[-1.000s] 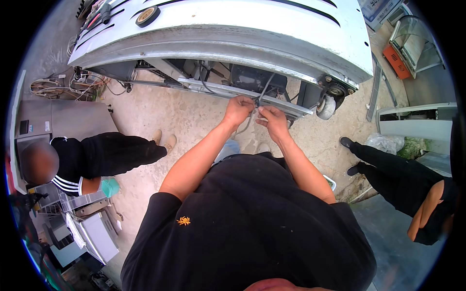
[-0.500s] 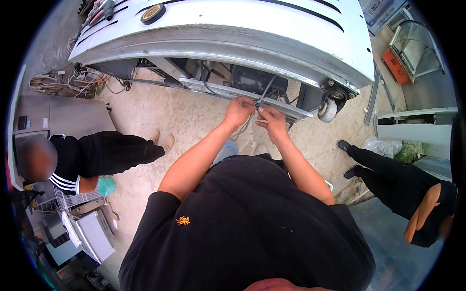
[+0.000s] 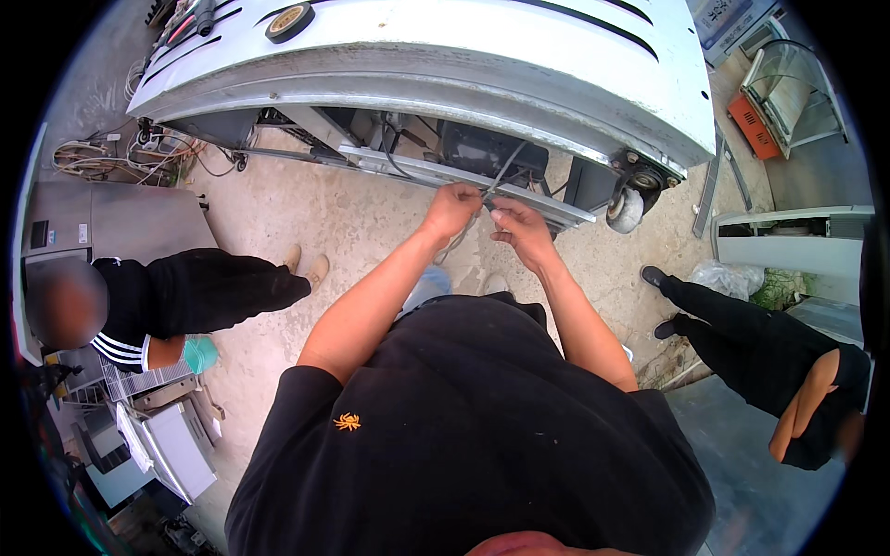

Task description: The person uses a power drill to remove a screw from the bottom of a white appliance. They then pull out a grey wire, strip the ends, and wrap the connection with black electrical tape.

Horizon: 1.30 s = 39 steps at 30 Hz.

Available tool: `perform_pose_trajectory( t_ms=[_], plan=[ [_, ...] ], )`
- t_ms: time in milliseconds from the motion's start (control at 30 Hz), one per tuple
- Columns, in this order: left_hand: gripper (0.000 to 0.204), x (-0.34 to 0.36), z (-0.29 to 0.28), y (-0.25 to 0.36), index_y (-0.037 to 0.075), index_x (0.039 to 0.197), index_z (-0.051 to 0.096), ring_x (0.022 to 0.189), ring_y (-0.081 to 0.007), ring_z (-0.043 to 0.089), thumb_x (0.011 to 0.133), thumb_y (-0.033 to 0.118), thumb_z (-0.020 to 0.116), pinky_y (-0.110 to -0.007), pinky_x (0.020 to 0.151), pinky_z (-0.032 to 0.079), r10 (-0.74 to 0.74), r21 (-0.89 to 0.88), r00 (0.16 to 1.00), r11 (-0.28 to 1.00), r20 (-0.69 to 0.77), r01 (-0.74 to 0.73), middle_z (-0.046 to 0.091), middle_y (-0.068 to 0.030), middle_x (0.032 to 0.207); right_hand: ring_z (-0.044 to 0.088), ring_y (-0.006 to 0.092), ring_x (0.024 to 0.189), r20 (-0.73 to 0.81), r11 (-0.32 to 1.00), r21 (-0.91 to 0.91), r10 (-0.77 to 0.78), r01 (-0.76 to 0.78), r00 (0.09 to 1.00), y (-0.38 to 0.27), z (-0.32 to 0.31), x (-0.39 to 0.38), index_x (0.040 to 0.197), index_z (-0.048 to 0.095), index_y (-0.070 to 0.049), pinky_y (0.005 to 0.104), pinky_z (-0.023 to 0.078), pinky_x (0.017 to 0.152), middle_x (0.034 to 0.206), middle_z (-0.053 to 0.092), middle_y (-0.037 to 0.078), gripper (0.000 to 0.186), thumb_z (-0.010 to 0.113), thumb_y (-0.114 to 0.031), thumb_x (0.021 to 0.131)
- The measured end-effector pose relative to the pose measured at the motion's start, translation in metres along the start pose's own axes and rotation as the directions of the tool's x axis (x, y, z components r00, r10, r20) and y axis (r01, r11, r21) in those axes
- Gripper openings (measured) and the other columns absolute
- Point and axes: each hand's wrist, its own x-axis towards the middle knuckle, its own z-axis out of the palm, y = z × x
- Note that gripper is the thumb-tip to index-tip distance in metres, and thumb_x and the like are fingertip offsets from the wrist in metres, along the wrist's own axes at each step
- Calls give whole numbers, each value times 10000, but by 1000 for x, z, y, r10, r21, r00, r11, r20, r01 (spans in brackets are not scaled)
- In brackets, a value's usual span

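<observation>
A grey cable [image 3: 506, 165] runs out from the open underside of a large white metal cabinet [image 3: 399, 76] and down to my hands. My left hand [image 3: 452, 210] pinches the cable just in front of the metal rail [image 3: 547, 206]. Close beside it, my right hand [image 3: 519, 227] has thumb and forefinger pressed on a short dark part of the same cable. More of the cable hangs below my left hand. Fingers partly hide the spot where the two hands meet. Behind the rail sits a black compressor-like unit [image 3: 482, 148].
A roll of tape [image 3: 290, 23] and tools [image 3: 197, 20] lie on the cabinet. A caster wheel [image 3: 625, 211] juts out at its right end. Coiled cables [image 3: 88, 159] lie at far left. One person [image 3: 213, 292] stands left, another [image 3: 742, 343] stands right with arms folded.
My right hand has shifted slightly, its fingers more bunched around the cable. My left hand stays almost in place, still pinching. The whole view has drifted very slightly.
</observation>
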Motion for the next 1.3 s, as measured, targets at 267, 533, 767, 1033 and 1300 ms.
perform_pose_trajectory(
  t_ms=[267,533,767,1033,1300],
  plan=[
    [136,-3,-5,12,63,935,694,682,-73,540,914,188,646,-220,572,367,-200,-36,977,979,72,203,642,6,784,627,124,821,-6,991,-124,-46,45,999,-2,5,9,1132,641,-1,301,583,704,899,629,32,235,625,-190,993],
    [199,-11,-7,16,54,938,711,631,-59,459,950,251,677,-236,560,332,-172,-67,976,981,134,182,580,35,730,598,114,726,39,988,-153,-13,18,999,-8,-3,9,987,626,-35,285,552,618,829,600,23,220,570,-247,1015],
    [189,-3,-6,1,44,917,724,664,-61,483,943,227,684,-246,622,382,-156,-54,979,985,131,164,592,37,734,558,113,681,-21,995,-96,-29,27,999,-13,11,5,935,600,-49,285,510,603,805,572,9,210,577,-244,1008],
    [143,-1,-6,-7,37,912,712,667,-74,504,921,179,694,-245,615,396,-148,-107,980,981,137,163,609,18,749,599,124,758,-20,992,-60,-108,107,994,-22,18,3,1077,639,-13,291,542,702,884,634,30,227,600,-225,1007],
    [154,-1,-8,-5,32,963,705,675,-80,517,916,178,698,-244,604,405,-168,-279,960,933,222,228,627,13,785,619,108,802,-137,986,164,66,-43,988,3,11,1,1076,691,-11,276,555,722,947,670,34,179,656,-155,975]
  ],
)
